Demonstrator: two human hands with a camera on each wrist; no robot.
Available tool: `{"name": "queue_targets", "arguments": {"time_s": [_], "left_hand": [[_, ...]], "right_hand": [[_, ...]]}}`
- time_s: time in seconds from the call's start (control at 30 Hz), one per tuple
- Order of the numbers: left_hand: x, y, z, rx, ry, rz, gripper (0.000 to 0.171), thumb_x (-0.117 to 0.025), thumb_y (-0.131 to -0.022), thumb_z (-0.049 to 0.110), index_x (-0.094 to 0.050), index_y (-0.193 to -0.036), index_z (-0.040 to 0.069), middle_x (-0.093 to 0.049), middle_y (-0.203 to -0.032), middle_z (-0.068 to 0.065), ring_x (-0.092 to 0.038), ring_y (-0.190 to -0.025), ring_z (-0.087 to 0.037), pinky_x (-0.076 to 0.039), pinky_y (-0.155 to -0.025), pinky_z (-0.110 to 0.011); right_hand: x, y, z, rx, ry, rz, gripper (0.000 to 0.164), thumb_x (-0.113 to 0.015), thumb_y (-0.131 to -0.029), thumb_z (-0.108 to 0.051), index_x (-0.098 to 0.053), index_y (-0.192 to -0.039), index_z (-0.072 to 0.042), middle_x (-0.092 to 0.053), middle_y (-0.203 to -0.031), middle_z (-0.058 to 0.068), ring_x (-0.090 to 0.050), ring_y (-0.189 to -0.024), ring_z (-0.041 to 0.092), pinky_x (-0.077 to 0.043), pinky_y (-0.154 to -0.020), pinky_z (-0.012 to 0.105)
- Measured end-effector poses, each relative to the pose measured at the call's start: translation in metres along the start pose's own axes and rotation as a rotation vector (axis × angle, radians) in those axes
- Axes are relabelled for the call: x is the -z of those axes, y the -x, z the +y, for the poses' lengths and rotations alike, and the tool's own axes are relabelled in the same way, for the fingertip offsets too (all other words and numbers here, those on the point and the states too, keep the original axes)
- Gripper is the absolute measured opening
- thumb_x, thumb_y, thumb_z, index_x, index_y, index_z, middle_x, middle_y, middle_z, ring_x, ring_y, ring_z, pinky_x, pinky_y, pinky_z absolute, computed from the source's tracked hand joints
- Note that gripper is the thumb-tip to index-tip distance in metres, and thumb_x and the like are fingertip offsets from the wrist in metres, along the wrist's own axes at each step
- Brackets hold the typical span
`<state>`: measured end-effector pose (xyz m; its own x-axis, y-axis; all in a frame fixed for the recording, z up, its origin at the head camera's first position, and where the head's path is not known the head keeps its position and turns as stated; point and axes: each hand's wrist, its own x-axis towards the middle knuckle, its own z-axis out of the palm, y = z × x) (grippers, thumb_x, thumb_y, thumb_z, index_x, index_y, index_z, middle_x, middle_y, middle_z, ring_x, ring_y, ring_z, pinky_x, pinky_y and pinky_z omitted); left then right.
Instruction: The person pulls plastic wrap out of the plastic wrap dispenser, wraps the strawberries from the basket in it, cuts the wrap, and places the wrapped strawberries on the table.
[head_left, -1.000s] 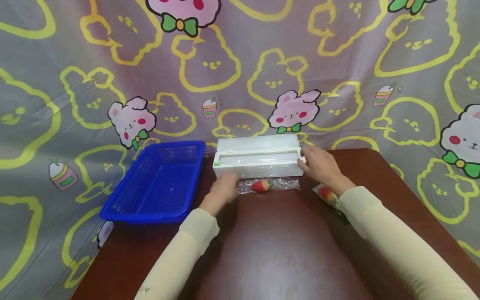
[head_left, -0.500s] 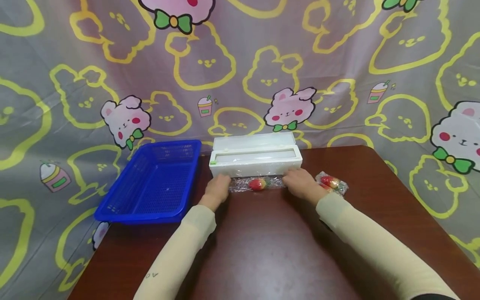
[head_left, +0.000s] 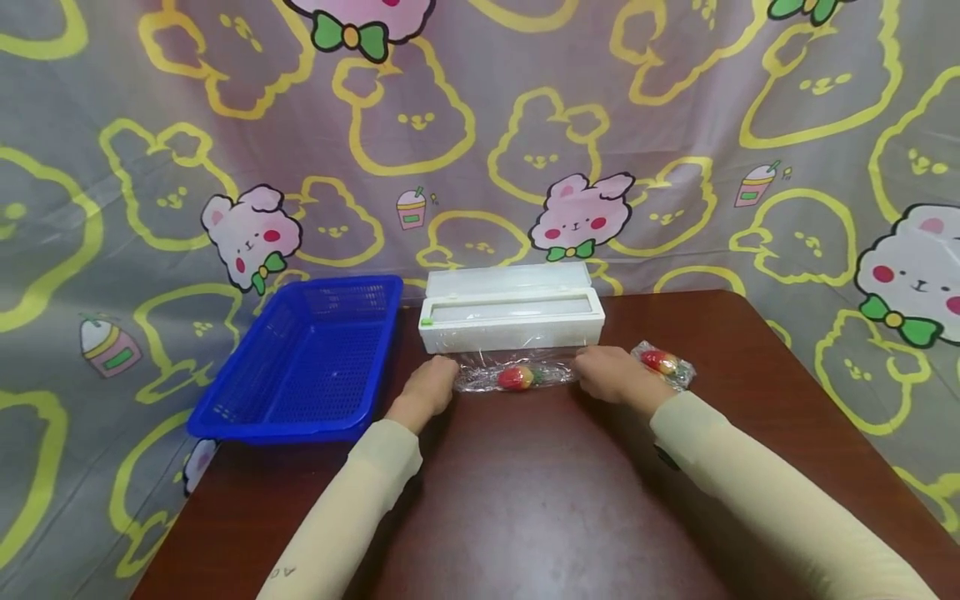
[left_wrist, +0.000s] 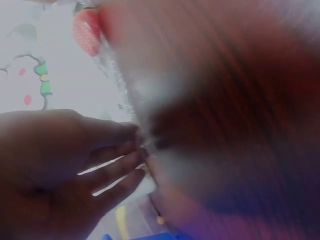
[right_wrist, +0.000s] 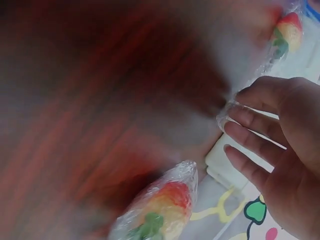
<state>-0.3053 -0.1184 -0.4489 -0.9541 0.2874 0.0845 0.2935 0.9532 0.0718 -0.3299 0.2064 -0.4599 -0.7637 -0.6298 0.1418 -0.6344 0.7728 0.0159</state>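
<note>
A red and yellow strawberry with a green top lies in clear plastic wrap on the table. At the wrap's left end, my left hand pinches the film between thumb and fingertips, as the left wrist view also shows. My right hand pinches the opposite end; in the right wrist view its thumb and forefinger meet on the film. Just behind the wrap stands a white cling film box with its lid raised and a film roll inside. Film reaches from the box's front down towards the strawberry.
Right of my right hand lies a second wrapped strawberry, close to my wrist. A blue plastic basket stands at the left on the brown table. A patterned curtain hangs behind the table's back edge.
My right hand has come from the box's right end to the wrap and now pinches it. The strawberry and wrap have shifted slightly towards me since half a second ago.
</note>
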Motion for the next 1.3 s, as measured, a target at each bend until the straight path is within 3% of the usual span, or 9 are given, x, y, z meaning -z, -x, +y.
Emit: {"name": "queue_targets", "arguments": {"time_s": [0.2, 0.37, 0.53, 0.63, 0.73, 0.9, 1.03, 1.17, 1.3], "left_hand": [[0.008, 0.028, 0.01, -0.029, 0.013, -0.067, 0.018, -0.064, -0.09, -0.005, -0.065, -0.078, 0.009, -0.069, -0.087, -0.013, -0.068, -0.078, -0.03, -0.056, -0.069, -0.046], [0.013, 0.055, 0.016, -0.098, 0.064, -0.11, 0.02, -0.063, -0.093, -0.001, -0.062, -0.076, 0.01, -0.063, -0.077, -0.007, -0.06, -0.068, -0.022, -0.053, -0.065, -0.043], [0.013, 0.076, 0.016, -0.196, 0.119, -0.122, 0.006, -0.069, -0.093, 0.005, -0.064, -0.09, 0.007, -0.065, -0.085, -0.007, -0.065, -0.078, -0.025, -0.054, -0.07, -0.044], [0.01, 0.084, 0.016, -0.22, 0.113, -0.132, 0.021, -0.077, -0.087, 0.005, -0.066, -0.105, 0.004, -0.068, -0.102, -0.011, -0.067, -0.093, -0.029, -0.056, -0.079, -0.046], [0.005, 0.087, 0.014, -0.245, 0.086, -0.07, 0.026, -0.076, -0.085, 0.0, -0.068, -0.109, 0.004, -0.068, -0.11, -0.011, -0.068, -0.1, -0.031, -0.057, -0.082, -0.047], [-0.005, 0.088, 0.005, -0.298, 0.092, 0.079, 0.017, -0.067, -0.086, -0.007, -0.069, -0.088, 0.009, -0.069, -0.092, -0.005, -0.07, -0.084, -0.028, -0.057, -0.069, -0.044], [-0.006, 0.091, -0.002, -0.315, 0.178, 0.127, 0.015, -0.071, -0.087, -0.005, -0.069, -0.082, 0.008, -0.066, -0.082, -0.001, -0.066, -0.076, -0.02, -0.055, -0.067, -0.038], [-0.002, 0.095, -0.007, -0.345, 0.278, 0.16, 0.008, -0.073, -0.087, -0.005, -0.072, -0.086, 0.003, -0.07, -0.082, -0.004, -0.067, -0.078, -0.019, -0.057, -0.073, -0.037], [0.002, 0.096, -0.011, -0.34, 0.354, 0.134, 0.006, -0.071, -0.09, -0.005, -0.073, -0.09, 0.001, -0.073, -0.084, -0.006, -0.069, -0.078, -0.017, -0.058, -0.074, -0.036]], "right_hand": [[0.002, 0.026, -0.01, 0.066, -0.073, 0.037, 0.012, -0.076, -0.085, -0.009, -0.069, -0.078, -0.014, -0.062, -0.076, -0.002, -0.059, -0.067, 0.019, -0.05, -0.058, 0.037], [0.006, 0.049, -0.022, 0.055, -0.136, 0.015, 0.014, -0.079, -0.083, -0.009, -0.068, -0.077, -0.017, -0.061, -0.076, -0.005, -0.052, -0.063, 0.014, -0.046, -0.055, 0.031], [0.005, 0.067, -0.027, 0.068, -0.155, 0.035, 0.013, -0.08, -0.082, -0.009, -0.07, -0.084, -0.016, -0.061, -0.079, -0.005, -0.05, -0.064, 0.011, -0.044, -0.052, 0.028], [0.005, 0.077, -0.026, 0.083, -0.133, 0.073, 0.016, -0.082, -0.08, -0.009, -0.071, -0.091, -0.014, -0.062, -0.081, -0.004, -0.054, -0.067, 0.012, -0.048, -0.056, 0.031], [0.003, 0.083, -0.025, 0.094, -0.085, 0.124, 0.02, -0.084, -0.077, -0.01, -0.071, -0.091, -0.015, -0.061, -0.082, -0.004, -0.058, -0.071, 0.014, -0.05, -0.059, 0.034], [-0.002, 0.086, -0.022, 0.126, -0.094, 0.171, 0.014, -0.082, -0.079, -0.008, -0.072, -0.084, -0.016, -0.054, -0.078, -0.007, -0.056, -0.07, 0.015, -0.047, -0.057, 0.033], [-0.002, 0.09, -0.018, 0.114, -0.209, 0.17, 0.01, -0.08, -0.082, -0.007, -0.076, -0.087, -0.015, -0.056, -0.08, -0.01, -0.056, -0.072, 0.009, -0.051, -0.063, 0.033], [0.002, 0.095, -0.012, 0.106, -0.366, 0.154, 0.007, -0.078, -0.086, -0.006, -0.076, -0.092, -0.01, -0.062, -0.084, -0.009, -0.058, -0.076, 0.007, -0.054, -0.071, 0.035], [0.007, 0.096, -0.007, 0.092, -0.484, 0.1, 0.001, -0.074, -0.091, -0.007, -0.075, -0.09, -0.007, -0.068, -0.084, -0.006, -0.06, -0.078, 0.007, -0.054, -0.073, 0.035]]}}
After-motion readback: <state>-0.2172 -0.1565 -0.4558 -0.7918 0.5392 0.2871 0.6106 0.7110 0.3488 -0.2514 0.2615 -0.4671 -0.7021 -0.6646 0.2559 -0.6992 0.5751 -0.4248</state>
